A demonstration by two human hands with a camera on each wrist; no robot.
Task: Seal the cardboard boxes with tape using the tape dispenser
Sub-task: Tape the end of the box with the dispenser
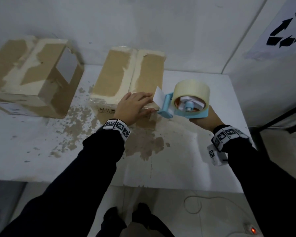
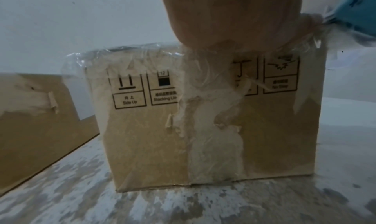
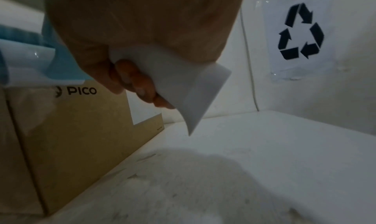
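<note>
A brown cardboard box with torn, pale tape strips stands mid-table; its near face bears handling symbols under wrinkled clear tape. My left hand lies flat with straight fingers on the box's near right top corner. My right hand grips the handle of a light blue tape dispenser carrying a roll of clear tape, its front end touching the box's corner beside my left fingers. In the right wrist view my fingers curl round the white handle.
A second cardboard box stands at the left. The white table is scuffed with brown patches and has bare room at the right. A wall with a recycling sign stands close behind. A cable lies on the floor.
</note>
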